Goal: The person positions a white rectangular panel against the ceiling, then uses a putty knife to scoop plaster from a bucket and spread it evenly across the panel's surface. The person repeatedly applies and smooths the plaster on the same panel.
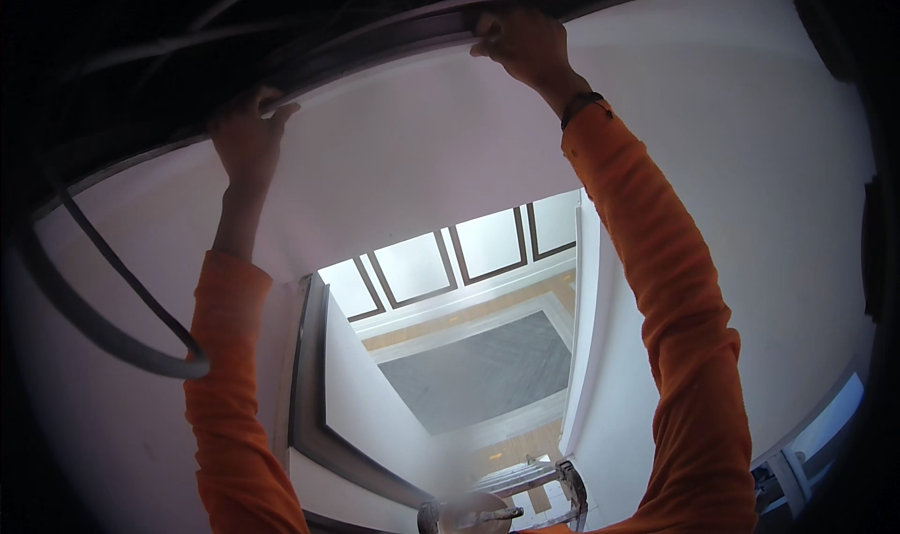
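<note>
Both of my raised arms wear orange sleeves. My left hand has its fingers curled on a long dark strip along the upper edge of the white wall surface. My right hand, with a dark band at the wrist, grips the same strip farther right, fingers bent round its edge. The strip's far side merges into a dark space, where details are hard to make out.
A grey cable loops at the left beside my sleeve. Below are a ladder top, a dark-framed opening, a grey floor with pale border, and panelled wall. A window shows at lower right.
</note>
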A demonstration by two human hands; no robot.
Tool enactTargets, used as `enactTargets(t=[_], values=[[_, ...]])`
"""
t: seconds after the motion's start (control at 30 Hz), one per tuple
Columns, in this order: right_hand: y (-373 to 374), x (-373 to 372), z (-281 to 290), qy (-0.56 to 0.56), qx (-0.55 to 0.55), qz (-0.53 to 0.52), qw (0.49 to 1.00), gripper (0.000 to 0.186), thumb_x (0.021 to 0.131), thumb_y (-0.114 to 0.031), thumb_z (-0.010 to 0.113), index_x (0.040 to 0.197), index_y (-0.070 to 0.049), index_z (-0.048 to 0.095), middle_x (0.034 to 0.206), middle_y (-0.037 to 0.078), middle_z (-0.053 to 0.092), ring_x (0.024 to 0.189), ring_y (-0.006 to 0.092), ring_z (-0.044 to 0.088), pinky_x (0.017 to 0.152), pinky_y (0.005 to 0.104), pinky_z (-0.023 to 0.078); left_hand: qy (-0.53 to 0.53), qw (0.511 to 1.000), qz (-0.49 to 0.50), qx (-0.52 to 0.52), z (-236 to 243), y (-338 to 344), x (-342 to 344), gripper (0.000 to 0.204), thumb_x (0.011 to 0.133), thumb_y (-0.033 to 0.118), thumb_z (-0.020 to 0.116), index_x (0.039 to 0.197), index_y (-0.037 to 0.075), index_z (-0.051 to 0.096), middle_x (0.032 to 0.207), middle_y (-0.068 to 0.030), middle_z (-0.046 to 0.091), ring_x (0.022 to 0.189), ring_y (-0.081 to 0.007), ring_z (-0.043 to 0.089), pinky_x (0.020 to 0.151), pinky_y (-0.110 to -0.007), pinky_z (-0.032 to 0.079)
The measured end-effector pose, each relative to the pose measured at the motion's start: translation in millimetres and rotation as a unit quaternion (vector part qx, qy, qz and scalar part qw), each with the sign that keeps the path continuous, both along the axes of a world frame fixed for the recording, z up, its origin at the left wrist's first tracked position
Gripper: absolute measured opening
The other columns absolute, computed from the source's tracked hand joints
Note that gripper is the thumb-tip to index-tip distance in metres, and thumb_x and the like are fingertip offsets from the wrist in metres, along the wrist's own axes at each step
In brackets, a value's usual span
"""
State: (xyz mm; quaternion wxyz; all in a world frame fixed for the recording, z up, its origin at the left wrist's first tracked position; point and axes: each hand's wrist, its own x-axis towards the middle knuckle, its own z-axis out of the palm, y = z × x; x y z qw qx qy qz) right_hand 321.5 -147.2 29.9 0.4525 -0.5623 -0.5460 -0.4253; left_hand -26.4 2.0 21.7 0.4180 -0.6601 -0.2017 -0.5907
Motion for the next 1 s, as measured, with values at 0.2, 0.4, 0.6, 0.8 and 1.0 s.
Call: enactTargets(t=[0.2,0.4,0.6,0.8,1.0], values=[[-0.4,-0.2,-1.9,0.002,0.01,0.008,1.0,0.017,0.078,-0.028,0.084,0.089,-0.019,0.075,0.089,0.001,0.077,0.087,0.0249,0.074,0.077,0.0413,0.058,-0.01,1.0,0.0,-0.017,0.7,-3.1,-0.7,0.033,0.079,0.031,0.085,0.095,0.003,0.077,0.095,-0.0129,0.078,0.086,-0.0281,0.075,0.08,-0.038,0.057],[1.3,1.6,-7.1,-0.022,0.038,0.001,0.999,0.017,0.081,-0.03,0.082,0.093,-0.02,0.076,0.088,0.0,0.077,0.086,0.0245,0.074,0.075,0.0413,0.058,-0.005,0.999,0.041,0.02,-3.4,0.6,-0.4,0.031,0.083,0.038,0.082,0.093,0.01,0.075,0.094,-0.005,0.077,0.087,-0.0239,0.073,0.085,-0.039,0.05],[3.0,6.8,-13.3,-0.046,0.076,0.006,0.996,0.019,0.081,-0.032,0.082,0.094,-0.02,0.076,0.087,0.0,0.077,0.083,0.0254,0.073,0.071,0.0414,0.058,-0.004,0.997,0.067,0.038,-4.6,2.6,-1.6,0.03,0.086,0.041,0.08,0.091,0.013,0.074,0.093,-0.0017,0.077,0.086,-0.022,0.072,0.088,-0.039,0.046],[0.1,10.3,-5.7,-0.059,0.056,0.014,0.997,0.023,0.082,-0.036,0.081,0.097,-0.019,0.077,0.08,-0.001,0.076,0.076,0.0215,0.073,0.071,0.039,0.057,0.012,0.996,0.069,0.06,-2.5,-0.4,-4.5,0.029,0.085,0.038,0.083,0.09,0.011,0.073,0.091,-0.0032,0.077,0.082,-0.0224,0.073,0.083,-0.038,0.05],[-7.2,1.6,2.6,-0.022,-0.005,-0.014,1.0,0.025,0.083,-0.032,0.081,0.1,-0.014,0.078,0.094,0.009,0.077,0.092,0.0292,0.072,0.084,0.0432,0.057,0.019,0.999,0.015,0.023,1.1,5.4,-5.9,0.026,0.084,0.038,0.082,0.092,0.015,0.072,0.089,-0.0002,0.076,0.081,-0.0217,0.073,0.085,-0.039,0.051]])
